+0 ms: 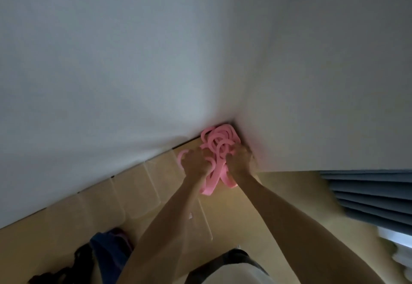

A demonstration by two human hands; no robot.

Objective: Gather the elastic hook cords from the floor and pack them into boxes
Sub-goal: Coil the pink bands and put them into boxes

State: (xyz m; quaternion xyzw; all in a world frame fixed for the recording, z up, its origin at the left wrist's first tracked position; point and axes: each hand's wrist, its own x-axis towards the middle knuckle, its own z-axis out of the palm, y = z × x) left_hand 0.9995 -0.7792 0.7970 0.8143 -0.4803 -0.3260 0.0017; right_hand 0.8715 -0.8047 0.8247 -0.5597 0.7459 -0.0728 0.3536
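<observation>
While both hands, left hand (196, 161) and right hand (239, 161), clutch the tangled bundle of flat pink elastic cords (217, 147) in the wall corner, gathering trailing loops first would prevent snags.

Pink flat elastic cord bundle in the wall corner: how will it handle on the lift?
The pink flat elastic cord bundle is probably floppy: loops sag below the left hand and right hand. Likely light, since both hands grip it by bunched loops. Tangled coils should lift together, though trailing ends may snag or slip free.
</observation>
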